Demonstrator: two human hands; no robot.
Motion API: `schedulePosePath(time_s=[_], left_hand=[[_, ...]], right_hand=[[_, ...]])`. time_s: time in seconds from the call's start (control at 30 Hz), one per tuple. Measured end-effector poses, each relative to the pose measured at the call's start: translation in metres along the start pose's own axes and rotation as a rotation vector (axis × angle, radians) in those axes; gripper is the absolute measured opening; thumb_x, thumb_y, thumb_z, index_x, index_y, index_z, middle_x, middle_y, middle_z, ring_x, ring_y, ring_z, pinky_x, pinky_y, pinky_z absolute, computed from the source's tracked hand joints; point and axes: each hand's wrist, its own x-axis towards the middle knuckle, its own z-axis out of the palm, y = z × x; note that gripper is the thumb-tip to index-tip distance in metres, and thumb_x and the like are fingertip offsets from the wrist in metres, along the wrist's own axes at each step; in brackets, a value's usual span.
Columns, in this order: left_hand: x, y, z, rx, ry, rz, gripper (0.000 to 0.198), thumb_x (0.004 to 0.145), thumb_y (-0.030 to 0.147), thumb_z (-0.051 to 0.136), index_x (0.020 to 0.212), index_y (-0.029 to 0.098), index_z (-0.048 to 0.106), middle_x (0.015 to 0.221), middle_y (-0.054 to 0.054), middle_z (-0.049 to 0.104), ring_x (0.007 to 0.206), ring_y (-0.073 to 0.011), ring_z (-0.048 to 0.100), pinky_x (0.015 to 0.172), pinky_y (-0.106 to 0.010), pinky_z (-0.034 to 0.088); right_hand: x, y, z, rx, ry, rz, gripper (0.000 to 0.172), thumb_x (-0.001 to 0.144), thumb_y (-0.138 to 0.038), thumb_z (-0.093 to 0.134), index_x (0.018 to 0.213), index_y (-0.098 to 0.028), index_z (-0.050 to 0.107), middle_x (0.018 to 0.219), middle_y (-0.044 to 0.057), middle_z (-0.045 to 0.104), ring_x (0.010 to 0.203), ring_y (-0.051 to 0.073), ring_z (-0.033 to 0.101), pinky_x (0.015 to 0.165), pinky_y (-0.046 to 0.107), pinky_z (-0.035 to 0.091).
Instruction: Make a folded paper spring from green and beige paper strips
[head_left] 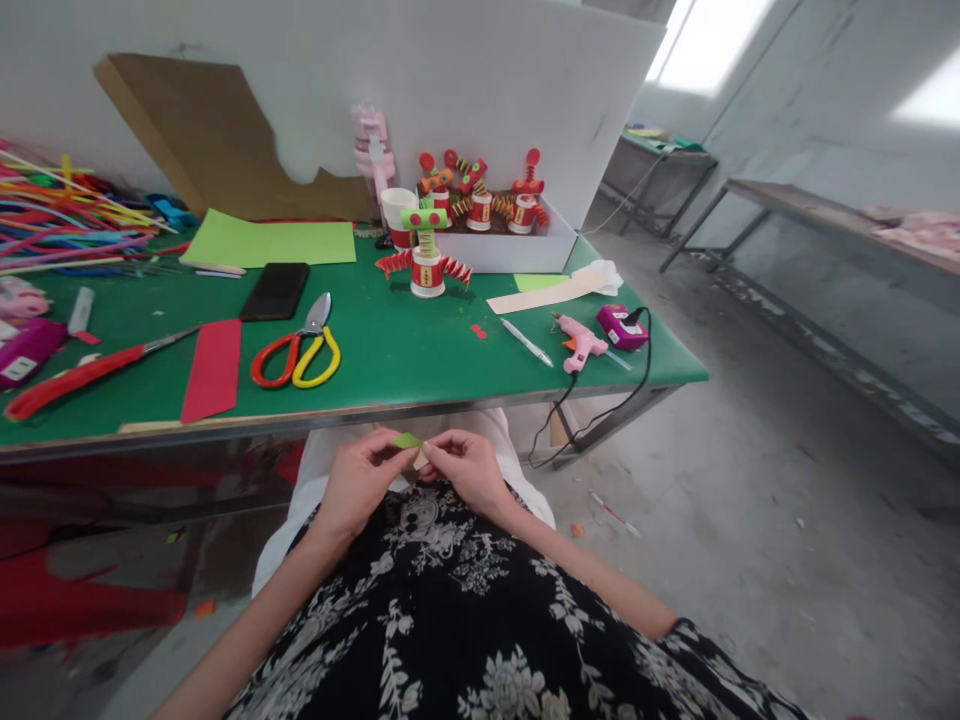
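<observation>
Over my lap, just below the table's front edge, my left hand (365, 472) pinches a small green paper piece (409, 440) between thumb and fingers. My right hand (466, 468) meets it from the other side, its thumb and fingers closed on the paper's right end. A small pale piece (421, 460) shows between the hands; whether it belongs to the green paper I cannot tell. Past the hands, a paper-cup figure (427, 272) with a green head and folded red arms stands upright on the green table (375, 350).
Scissors (300, 350), a red paper strip (212, 370), a phone (275, 291) and green sheets (270, 240) lie at left. A pen (527, 343), a pink glue gun (581, 342) with a cord, and a white box (510, 252) of similar figures are at right.
</observation>
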Motion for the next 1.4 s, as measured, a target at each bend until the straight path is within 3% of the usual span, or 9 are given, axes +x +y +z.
schedulePosePath(time_s=[0.23, 0.47, 0.63, 0.77, 0.87, 1.0, 1.1, 1.23, 1.4], left_hand=[[-0.005, -0.002, -0.001, 0.214, 0.026, 0.249, 0.022, 0.092, 0.024, 0.054, 0.089, 0.02, 0.075, 0.082, -0.005, 0.071, 0.078, -0.0176, 0.063, 0.072, -0.03, 0.052], [-0.008, -0.005, -0.003, 0.482, -0.054, 0.539, 0.03, 0.097, 0.016, 0.043, 0.11, 0.015, 0.07, 0.093, -0.012, 0.072, 0.086, -0.0226, 0.06, 0.078, -0.038, 0.048], [-0.008, 0.001, -0.002, 0.625, -0.088, 0.624, 0.034, 0.097, 0.012, 0.038, 0.113, 0.008, 0.067, 0.092, -0.015, 0.07, 0.085, -0.0253, 0.058, 0.074, -0.039, 0.046], [-0.008, 0.008, -0.003, 0.688, -0.101, 0.632, 0.032, 0.095, 0.012, 0.04, 0.107, 0.008, 0.07, 0.086, -0.015, 0.07, 0.082, -0.0261, 0.058, 0.071, -0.039, 0.045], [-0.007, 0.009, -0.009, 0.57, -0.084, 0.515, 0.033, 0.094, 0.014, 0.042, 0.111, 0.013, 0.069, 0.096, -0.013, 0.071, 0.09, -0.0248, 0.061, 0.079, -0.039, 0.047], [-0.005, 0.006, -0.02, 0.04, 0.085, -0.07, 0.029, 0.094, 0.031, 0.046, 0.108, 0.018, 0.068, 0.098, -0.008, 0.072, 0.089, -0.0203, 0.065, 0.081, -0.034, 0.052], [-0.001, 0.008, -0.021, -0.258, -0.005, -0.339, 0.031, 0.088, 0.045, 0.054, 0.102, 0.019, 0.066, 0.088, -0.004, 0.071, 0.079, -0.0186, 0.065, 0.07, -0.03, 0.052], [0.006, 0.018, -0.011, -0.298, -0.202, -0.306, 0.025, 0.08, 0.046, 0.061, 0.081, 0.021, 0.063, 0.072, 0.002, 0.065, 0.067, -0.0152, 0.058, 0.061, -0.025, 0.046], [0.013, 0.021, -0.002, -0.253, -0.136, -0.268, 0.033, 0.082, 0.049, 0.054, 0.064, 0.021, 0.053, 0.059, 0.005, 0.052, 0.06, -0.0132, 0.047, 0.057, -0.024, 0.037]], right_hand=[[0.0, 0.0, 0.001, 0.109, 0.035, 0.082, 0.03, 0.057, -0.044, 0.081, 0.064, -0.02, 0.065, 0.055, -0.003, 0.066, 0.051, 0.013, 0.061, 0.057, 0.027, 0.055], [0.0, -0.001, 0.0, 0.218, 0.067, 0.17, 0.023, 0.061, -0.039, 0.079, 0.063, -0.021, 0.064, 0.053, -0.004, 0.061, 0.05, 0.013, 0.059, 0.059, 0.03, 0.055], [-0.001, -0.003, -0.001, 0.277, 0.055, 0.169, 0.032, 0.06, -0.043, 0.084, 0.061, -0.019, 0.063, 0.052, -0.005, 0.059, 0.048, 0.01, 0.056, 0.058, 0.027, 0.055], [-0.001, -0.003, -0.001, 0.294, 0.024, 0.173, 0.04, 0.049, -0.047, 0.09, 0.062, -0.017, 0.067, 0.057, -0.004, 0.064, 0.052, 0.009, 0.06, 0.057, 0.023, 0.053], [-0.001, -0.006, -0.002, 0.297, 0.029, 0.141, 0.045, 0.041, -0.047, 0.092, 0.065, -0.016, 0.07, 0.062, -0.003, 0.068, 0.054, 0.01, 0.061, 0.057, 0.023, 0.053], [-0.001, -0.011, -0.002, 0.302, 0.052, 0.098, 0.044, 0.044, -0.047, 0.092, 0.07, -0.017, 0.073, 0.069, 0.0, 0.07, 0.059, 0.011, 0.061, 0.061, 0.026, 0.053], [0.001, -0.013, 0.001, 0.3, 0.06, 0.069, 0.039, 0.048, -0.045, 0.091, 0.07, -0.018, 0.074, 0.072, 0.0, 0.071, 0.064, 0.012, 0.061, 0.064, 0.025, 0.051], [0.006, -0.011, 0.007, 0.301, 0.049, 0.029, 0.034, 0.051, -0.044, 0.09, 0.069, -0.02, 0.074, 0.071, 0.001, 0.071, 0.065, 0.013, 0.06, 0.068, 0.026, 0.05], [0.008, -0.012, 0.007, 0.261, 0.021, -0.011, 0.033, 0.054, -0.045, 0.088, 0.07, -0.02, 0.072, 0.072, 0.002, 0.07, 0.065, 0.014, 0.059, 0.07, 0.029, 0.049]])
